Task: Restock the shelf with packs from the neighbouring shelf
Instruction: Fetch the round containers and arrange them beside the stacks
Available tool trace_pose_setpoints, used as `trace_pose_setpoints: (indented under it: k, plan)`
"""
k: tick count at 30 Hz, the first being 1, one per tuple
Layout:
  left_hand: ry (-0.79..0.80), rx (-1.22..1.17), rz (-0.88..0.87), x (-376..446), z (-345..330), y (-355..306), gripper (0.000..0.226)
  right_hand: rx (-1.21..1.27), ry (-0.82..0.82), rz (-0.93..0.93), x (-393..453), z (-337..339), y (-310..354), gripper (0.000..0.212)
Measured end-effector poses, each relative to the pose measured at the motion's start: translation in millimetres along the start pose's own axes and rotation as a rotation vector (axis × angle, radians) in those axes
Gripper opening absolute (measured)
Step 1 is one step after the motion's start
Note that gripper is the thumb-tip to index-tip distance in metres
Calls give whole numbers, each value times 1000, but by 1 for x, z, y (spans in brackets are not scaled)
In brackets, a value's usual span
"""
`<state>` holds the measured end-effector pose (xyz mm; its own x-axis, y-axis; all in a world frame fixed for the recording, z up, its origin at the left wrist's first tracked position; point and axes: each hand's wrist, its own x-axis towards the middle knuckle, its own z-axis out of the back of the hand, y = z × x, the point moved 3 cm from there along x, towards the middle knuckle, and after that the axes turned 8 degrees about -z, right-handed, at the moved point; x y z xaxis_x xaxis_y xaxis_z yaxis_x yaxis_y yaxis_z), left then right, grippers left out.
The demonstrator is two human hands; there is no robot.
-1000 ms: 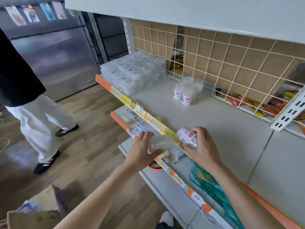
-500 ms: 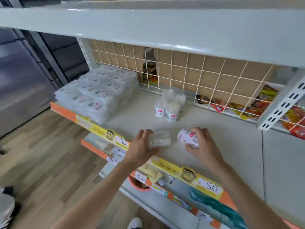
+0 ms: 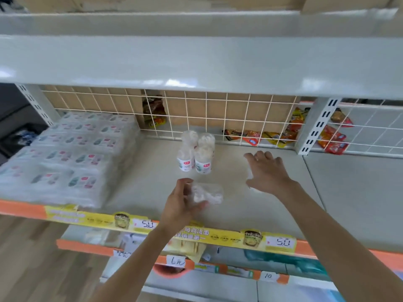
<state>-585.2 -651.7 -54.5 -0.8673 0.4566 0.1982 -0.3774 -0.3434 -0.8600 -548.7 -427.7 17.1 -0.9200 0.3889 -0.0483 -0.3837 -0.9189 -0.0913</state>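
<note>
Several small clear packs of white swabs [image 3: 196,153] with red-and-white labels stand together at the back middle of the grey shelf [image 3: 261,216]. In front of them, my left hand [image 3: 182,205] grips a clear pack [image 3: 208,194] lying on its side just above the shelf. To the right, my right hand [image 3: 269,171] reaches palm down over a second pack [image 3: 249,175]. That pack is almost wholly hidden under the palm, with only a white sliver showing by the thumb.
A big stack of wrapped flat packs [image 3: 69,158] fills the shelf's left end. A wire grid [image 3: 218,114] backs the shelf, with snack packets [image 3: 253,136] behind it. A slotted upright [image 3: 316,127] stands at the right. The upper shelf [image 3: 196,62] overhangs closely. Lower shelves carry price tags.
The view has risen and closed in on the shelf. Both hands moved forward over the shelf with their packs. My right hand went further back and right, and now covers its pack.
</note>
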Motion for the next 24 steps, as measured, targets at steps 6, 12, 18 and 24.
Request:
trace_pose_setpoints:
  k: [6, 12, 18, 24]
  plan:
    - [-86, -193, 27, 5, 12, 4, 49, 469, -79, 282, -31, -11, 58, 55]
    - [-73, -322, 2, -1, 14, 3, 66, 830, -20, 130, -47, -69, 87, 102]
    - [68, -339, 6, 0, 10, 5, 70, 940, -67, 87, -50, -69, 81, 63]
    - [183, -319, -53, 0, 7, 3, 71, 1190, 172, 19, -46, -71, 77, 37]
